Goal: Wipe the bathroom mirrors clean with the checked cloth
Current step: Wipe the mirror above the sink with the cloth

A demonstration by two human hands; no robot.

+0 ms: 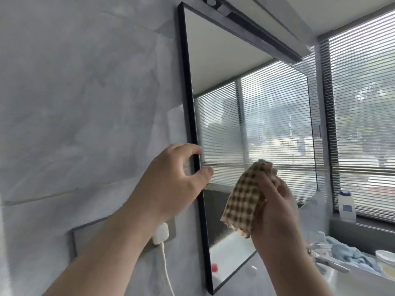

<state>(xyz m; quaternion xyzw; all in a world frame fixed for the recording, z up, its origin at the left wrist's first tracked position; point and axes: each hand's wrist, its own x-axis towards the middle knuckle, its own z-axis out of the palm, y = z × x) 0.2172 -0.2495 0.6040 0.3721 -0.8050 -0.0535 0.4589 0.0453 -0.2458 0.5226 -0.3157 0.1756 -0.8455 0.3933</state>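
I am watching the left hand reaching up to the black-framed mirror, its fingers curling round the frame's left edge with the thumb coming across onto the glass side; whether that grip is actually clamping the frame or only touching it, I cannot tell. The right hand is holding the checked cloth just in front of the lower part of the mirror, fingers wrapping around the bunched fabric while a loose flap is hanging down to the left. A white charger is sitting in the wall socket below the left wrist, its cable trailing downward. A white bottle is standing on the windowsill at the right.
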